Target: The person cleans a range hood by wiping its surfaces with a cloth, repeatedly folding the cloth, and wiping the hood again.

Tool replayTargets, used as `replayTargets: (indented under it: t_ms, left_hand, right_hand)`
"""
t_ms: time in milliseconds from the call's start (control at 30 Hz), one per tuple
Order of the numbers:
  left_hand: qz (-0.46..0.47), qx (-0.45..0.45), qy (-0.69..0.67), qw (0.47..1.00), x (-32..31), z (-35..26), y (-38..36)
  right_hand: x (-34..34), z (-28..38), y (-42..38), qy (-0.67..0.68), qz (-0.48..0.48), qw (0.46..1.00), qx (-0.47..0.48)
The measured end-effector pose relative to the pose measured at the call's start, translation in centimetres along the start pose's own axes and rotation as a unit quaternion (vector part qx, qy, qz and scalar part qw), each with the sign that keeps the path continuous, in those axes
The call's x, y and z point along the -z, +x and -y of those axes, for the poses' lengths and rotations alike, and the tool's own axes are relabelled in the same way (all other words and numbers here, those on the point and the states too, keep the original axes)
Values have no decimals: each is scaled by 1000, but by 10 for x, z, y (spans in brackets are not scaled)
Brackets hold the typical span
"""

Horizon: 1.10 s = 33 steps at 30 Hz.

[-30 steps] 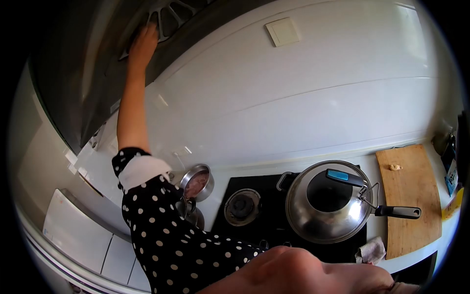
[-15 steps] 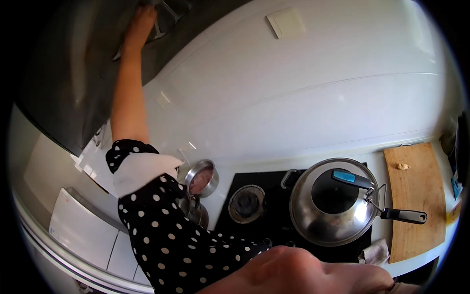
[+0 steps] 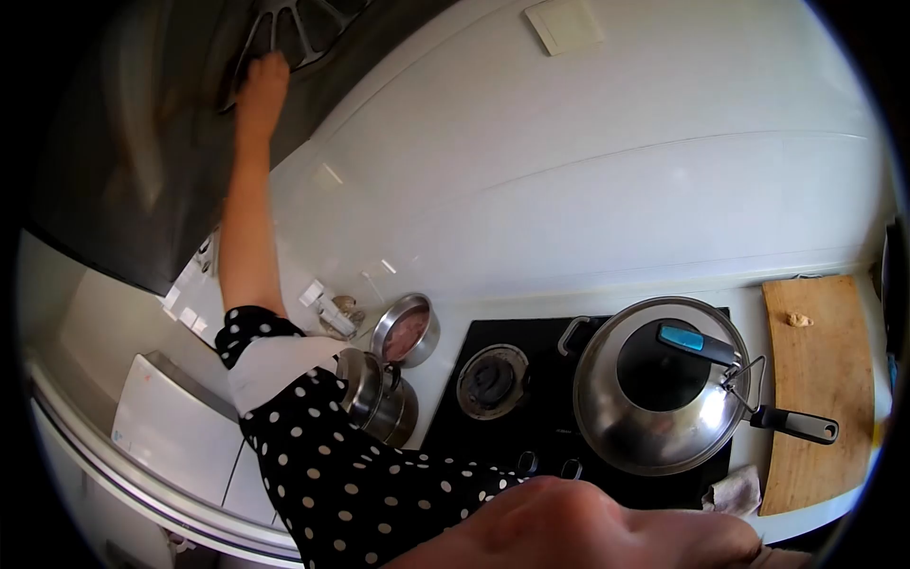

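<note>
1. Grip first, and it's a hard one to read: the left hand (image 3: 258, 95) has fingers curled in at the spoked grille (image 3: 300, 38), but whether they hook it or only press, I cannot tell.
2. That grille sits high at upper left, on the dark range hood (image 3: 114, 161), so the forearm (image 3: 248, 223) stretches almost straight to get there.
3. Right hand? Out of view, so no word on its grip.
4. Down below, a steel saucepan (image 3: 428, 334) with pinkish contents stands off the hob (image 3: 559, 460), likely parked away from the heat; a steel pot (image 3: 403, 414) stands close beside it.
5. Over on the hob, a domed lid (image 3: 654, 446) covers a pan, presumably to hold in heat or splashes, its blue-and-black lid handle (image 3: 697, 343) uppermost for easy lifting.
6. The pan's long handle (image 3: 801, 425) juts over the cutting board (image 3: 820, 389), pointing away from the other burner (image 3: 493, 379), which should spare it that heat.
7. And there's a cloth (image 3: 735, 491) just beside the hob, perhaps handy for wiping, and a small pale piece (image 3: 799, 321) lying on the board.
</note>
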<state>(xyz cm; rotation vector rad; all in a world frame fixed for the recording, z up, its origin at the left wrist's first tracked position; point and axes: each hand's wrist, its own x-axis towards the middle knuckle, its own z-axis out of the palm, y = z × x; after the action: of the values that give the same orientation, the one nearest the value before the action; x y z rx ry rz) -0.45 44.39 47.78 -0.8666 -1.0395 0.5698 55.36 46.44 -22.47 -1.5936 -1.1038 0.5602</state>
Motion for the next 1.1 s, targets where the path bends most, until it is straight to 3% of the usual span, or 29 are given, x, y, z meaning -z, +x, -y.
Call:
replayTargets:
  t_ms: [33,67,167,267,367,467,567,600,633,667,700,733,767,833,867,900,967,1033,1067,1100]
  left_hand:
    - [46,13,-9,999,-5,-1,-12]
    - [58,-49,-4,997,-14,2,-14]
    - [-67,-82,-13,994,-5,-4,22]
    - [-120,-57,26,991,-9,3,64]
    - [-93,21,-7,995,-25,-3,51]
    - [-123,4,24,992,-79,-19,-17]
    - [15,27,12,999,-60,-14,15]
    - [13,43,22,999,-23,-20,39]
    - [-52,33,1,998,-17,-16,49]
    - [-117,27,-17,993,-12,-11,55]
    - [-180,20,-37,983,-11,-10,54]
    - [-76,41,-5,996,-20,-13,37]
    - [-76,35,14,996,-41,-19,14]
    - [-83,25,54,995,-79,-29,-18]
    - [-108,21,11,994,-80,-30,-13]
    - [-71,50,-12,996,-71,-31,1]
    - [16,95,-61,993,-39,-23,37]
    - [-75,9,-57,995,-18,4,59]
    - [-119,-33,-55,991,-12,12,60]
    - [-60,8,-44,997,-14,9,49]
  right_hand:
    - [-1,0,0,-2,3,1000,7]
    - [-2,0,2,-4,1,1000,16]
    - [2,1,4,-22,-16,999,32]
    - [-2,6,1,-36,-25,998,46]
    - [-2,-2,2,-59,-36,995,70]
    - [-15,-34,15,-76,-43,992,89]
    - [-2,11,1,-83,-58,989,106]
    - [-1,18,1,-88,-62,988,108]
    - [-3,21,-1,-89,-66,988,109]
    - [-9,2,0,-79,-88,976,182]
    - [-13,-16,1,-79,-87,976,184]
    - [-14,-35,5,-75,-82,978,177]
    - [-15,-60,6,-70,-75,981,167]
    - [-28,-160,17,-68,-16,996,47]
    - [-22,-117,11,-75,-35,994,69]
    - [-14,-57,6,-79,-55,989,108]
    - [-9,-16,5,-39,-91,971,218]
    - [-17,-15,17,66,-141,900,406]
    - [-15,-12,13,14,-117,943,311]
    - [-8,10,4,-40,-91,972,211]
